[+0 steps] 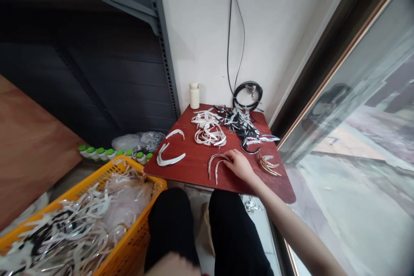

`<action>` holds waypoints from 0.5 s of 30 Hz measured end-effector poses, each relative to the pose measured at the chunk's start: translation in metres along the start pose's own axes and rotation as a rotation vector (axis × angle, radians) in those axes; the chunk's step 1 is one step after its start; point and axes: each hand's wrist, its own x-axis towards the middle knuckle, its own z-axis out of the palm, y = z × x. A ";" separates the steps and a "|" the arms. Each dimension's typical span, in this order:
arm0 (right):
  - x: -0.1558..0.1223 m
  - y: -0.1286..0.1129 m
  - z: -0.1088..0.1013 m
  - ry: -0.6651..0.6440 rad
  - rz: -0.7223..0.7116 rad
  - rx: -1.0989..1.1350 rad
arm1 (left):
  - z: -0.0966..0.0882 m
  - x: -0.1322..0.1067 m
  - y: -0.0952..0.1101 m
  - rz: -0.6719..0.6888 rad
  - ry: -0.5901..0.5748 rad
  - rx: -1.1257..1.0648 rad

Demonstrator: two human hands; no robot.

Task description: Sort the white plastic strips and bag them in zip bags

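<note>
My right hand (238,164) is over the front of the red table, its fingers closed on the ends of thin curved white strips (211,164). The strips arch to the left of the hand. Low in the view, my left hand (174,265) is smeared by motion above my lap, and its fingers cannot be made out. A small stack of curved silver-white strips (171,160) lies at the table's left, with a single curved strip (175,133) behind it. Right of my right hand rests a fan of gold-coloured curved strips (268,166).
On the red table (194,172) lie a heap of white strips (210,133) and a pile of black and silver strips (239,123). Behind them are a cream bottle (194,96) and a coiled black cable (235,100). A yellow crate (129,228) full of strips stands left.
</note>
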 end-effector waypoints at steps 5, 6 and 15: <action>0.004 -0.005 0.008 0.002 0.013 -0.032 | -0.026 0.099 -0.004 0.071 0.317 0.148; 0.004 -0.006 0.008 -0.001 0.010 -0.035 | -0.030 0.118 -0.005 0.103 0.443 0.159; -0.012 -0.012 -0.007 0.060 -0.114 0.156 | -0.036 0.210 -0.013 0.031 0.427 -0.255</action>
